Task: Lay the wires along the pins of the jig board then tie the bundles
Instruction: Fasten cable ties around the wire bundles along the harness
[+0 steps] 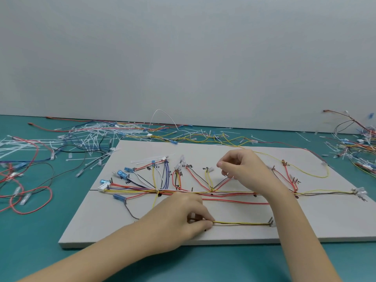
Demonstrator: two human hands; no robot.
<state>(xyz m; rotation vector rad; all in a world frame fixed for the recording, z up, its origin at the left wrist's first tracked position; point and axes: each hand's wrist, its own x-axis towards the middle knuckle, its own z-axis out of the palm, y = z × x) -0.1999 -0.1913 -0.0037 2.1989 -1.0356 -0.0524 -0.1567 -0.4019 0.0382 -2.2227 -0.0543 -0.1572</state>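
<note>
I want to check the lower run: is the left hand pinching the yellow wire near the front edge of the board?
Yes, the left hand pinches the yellow wire at its left end.

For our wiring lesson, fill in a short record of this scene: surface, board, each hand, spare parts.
surface: teal table
board: grey jig board with pins, coloured wires laid along them
left hand: fingers pinch a yellow wire near the front edge
right hand: fingers curled over the board's middle, grip unclear
spare parts: white cable ties and loose wires behind the board
</note>
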